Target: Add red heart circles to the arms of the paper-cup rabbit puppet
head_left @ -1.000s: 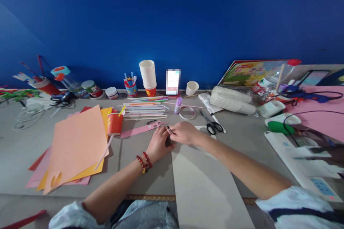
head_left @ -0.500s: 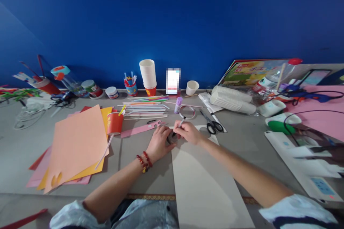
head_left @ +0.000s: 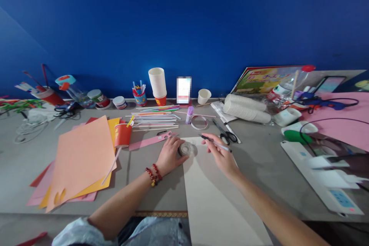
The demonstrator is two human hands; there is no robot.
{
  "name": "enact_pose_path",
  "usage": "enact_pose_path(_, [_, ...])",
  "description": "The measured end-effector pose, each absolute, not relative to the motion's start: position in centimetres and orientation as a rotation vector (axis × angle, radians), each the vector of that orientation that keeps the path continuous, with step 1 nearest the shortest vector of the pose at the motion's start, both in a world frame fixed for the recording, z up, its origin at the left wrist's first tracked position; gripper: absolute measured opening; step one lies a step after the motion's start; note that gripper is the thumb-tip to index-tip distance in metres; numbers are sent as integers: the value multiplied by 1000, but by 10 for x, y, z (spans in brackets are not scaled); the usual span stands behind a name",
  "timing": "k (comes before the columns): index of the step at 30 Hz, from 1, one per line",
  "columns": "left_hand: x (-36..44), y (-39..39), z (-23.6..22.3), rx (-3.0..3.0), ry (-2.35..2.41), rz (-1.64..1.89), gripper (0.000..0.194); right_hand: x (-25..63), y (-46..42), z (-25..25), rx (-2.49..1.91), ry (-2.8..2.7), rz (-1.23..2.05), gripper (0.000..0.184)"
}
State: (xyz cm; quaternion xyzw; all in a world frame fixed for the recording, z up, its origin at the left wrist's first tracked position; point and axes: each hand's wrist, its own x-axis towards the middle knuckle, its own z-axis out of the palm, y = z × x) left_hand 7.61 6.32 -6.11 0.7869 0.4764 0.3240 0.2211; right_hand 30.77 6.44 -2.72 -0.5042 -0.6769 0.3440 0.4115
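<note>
My left hand (head_left: 170, 153) rests at the top left of a large white paper sheet (head_left: 215, 200), its fingers and thumb curved round a greyish, see-through roll of tape (head_left: 187, 149) lying flat on the sheet. Between the fingers of my right hand (head_left: 221, 157) is a slim pen (head_left: 217, 145), held above the paper to the right of the roll. The pen's dark end points left and clear of the paper. Just beyond that hand lie black-handled scissors (head_left: 226, 135).
Coloured paper sheets (head_left: 83, 153) and a red paper cup (head_left: 122, 135) lie at left. Straws (head_left: 155, 119), a purple glue stick (head_left: 189, 115) and a tape ring (head_left: 199, 122) are behind my hands. Stacked white cups (head_left: 248, 107) and a power strip (head_left: 319, 177) are at right.
My right hand has moved right, away from the roll, and the pen has swung from upright to nearly level. The left hand stays on the roll. The view has shifted slightly.
</note>
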Motion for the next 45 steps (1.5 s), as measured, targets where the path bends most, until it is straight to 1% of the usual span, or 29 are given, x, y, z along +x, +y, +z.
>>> enact_pose_path(2, [74,65,-60,2006,1281,969,46,317,52,-38,-1315,-1742,850,34])
enact_pose_path(5, [66,70,-56,1785,1252,1057,41,324,37,-49,-1360,-1799,784,32])
enact_pose_path(9, [48,82,-42,1814,1437,1126,42,325,23,-48,-1269,-2024,616,26])
enact_pose_path(10, [43,86,-37,1910,1541,1092,42,325,20,-47,-1231,-2071,583,26])
enact_pose_path(12, [36,97,-28,2170,1770,912,43,325,16,-46,-1180,-2129,546,28])
enact_pose_path(16, [38,132,-16,2262,1934,765,43,327,11,-45,-1174,-2179,524,30])
enact_pose_path(20, [57,175,-13,2333,1953,596,40,335,8,-41,-1234,-2178,482,30])
enact_pose_path(25, [79,214,-16,2420,1842,416,36,352,4,-42,-1338,-2120,403,30])
enact_pose_path(28, [86,229,-20,2440,1786,420,35,360,5,-46,-1347,-2094,375,30])
enact_pose_path(31, [89,236,-23,2432,1758,507,37,362,6,-45,-1374,-2061,374,31])
enact_pose_path(36, [85,207,-23,2397,1738,669,48,363,10,-40,-1368,-2085,399,34])
enact_pose_path(39, [67,161,-12,2432,1669,701,42,367,16,-41,-1345,-2104,391,34])
enact_pose_path(41, [44,124,-1,2461,1645,726,44,372,20,-42,-1326,-2108,361,35])
enact_pose_path(42, [28,107,4,2467,1683,759,46,375,22,-42,-1317,-2108,337,36])
enact_pose_path(43, [11,92,9,2469,1827,827,49,378,24,-42,-1309,-2106,310,36])
enact_pose_path(45, [-27,69,13,2349,2271,865,63,383,27,-42,-1303,-2114,266,36])
